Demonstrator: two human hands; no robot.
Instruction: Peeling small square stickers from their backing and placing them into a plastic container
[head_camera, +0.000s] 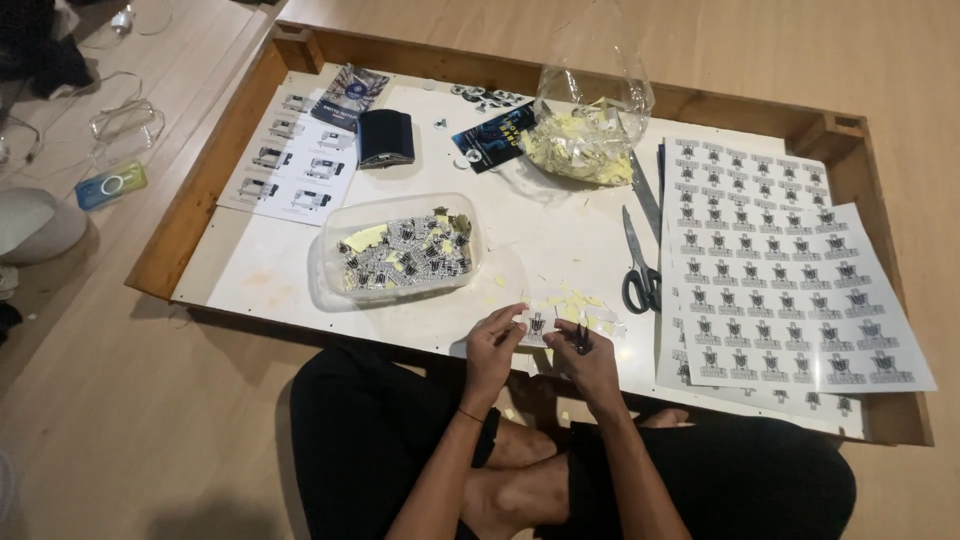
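I sit cross-legged at the near edge of a white board in a wooden frame (215, 165). My left hand (493, 345) pinches a small cut-out sticker (536, 325) with a dark design. My right hand (585, 358) is closed on a small dark tool (581, 338) right beside the sticker; its tip touches or nearly touches it. Yellowish paper scraps (578, 305) lie just beyond my hands. A clear plastic tub (400, 250) of cut stickers and scraps stands to the upper left of my hands.
Scissors (640, 265) lie right of centre. Printed sticker sheets (790, 290) cover the right side. A clear plastic bag of yellow scraps (590, 125) sits at the back, beside a dark wallet-like case (385, 138), a booklet (350, 95) and another sheet (295, 160).
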